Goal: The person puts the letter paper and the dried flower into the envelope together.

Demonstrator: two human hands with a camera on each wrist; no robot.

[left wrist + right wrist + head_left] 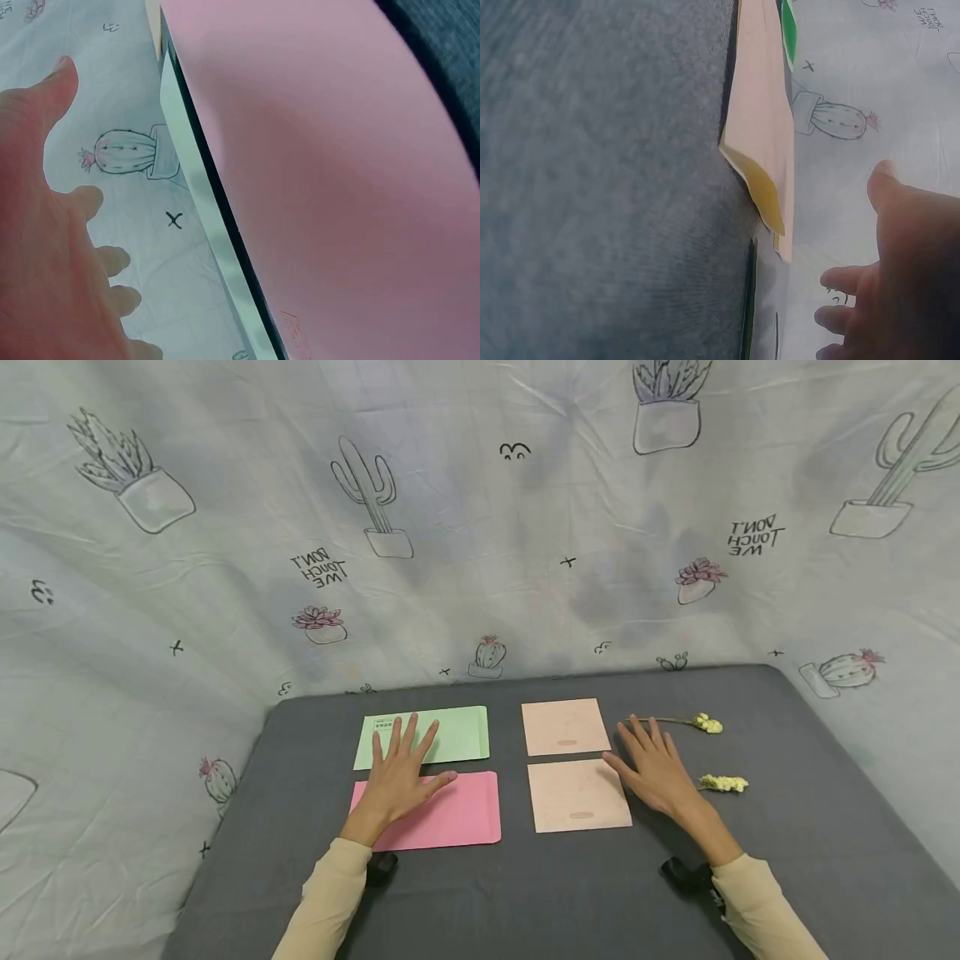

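My left hand (401,781) is spread, fingers straight, over a pink envelope (457,814) and the lower edge of a green envelope (457,735) behind it. In the left wrist view that hand (45,225) holds nothing, and the pink envelope (322,172) fills much of the picture. My right hand (656,772), also spread, is by the right edges of two pale peach cards or envelopes, a rear one (562,727) and a front one (573,793). The right wrist view shows that hand (907,255) holding nothing. Whether either hand touches anything, I cannot tell.
To the right lie two yellow flower sprigs, a rear one (707,723) and a front one (723,783). The grey table (465,910) meets a white cactus-print cloth (465,552) at its back edge. Black wrist devices show at both cuffs.
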